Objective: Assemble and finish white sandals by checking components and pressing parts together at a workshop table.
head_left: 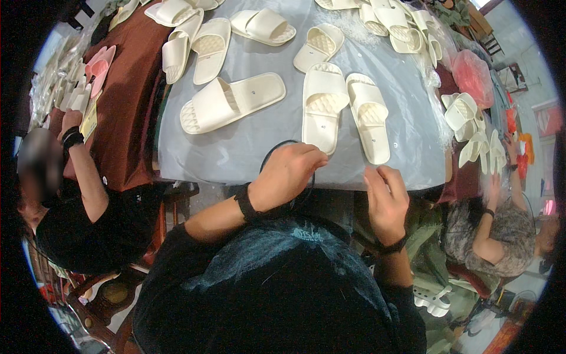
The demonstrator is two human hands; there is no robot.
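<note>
At the desk's [247, 147] near edge, just below the cream slipper pair [345, 109], we see our left hand [287, 174] curled shut and our right hand [386, 197] half-open, both empty.

Small dark round stickers [323, 125] showing on the cream slippers' footbeds at table centre, a pink plastic bag [471, 76] bulging at the table's right edge — clear packets [56, 82] lying stacked far left, a yellow tag [89, 120] hanging beside them.
</note>
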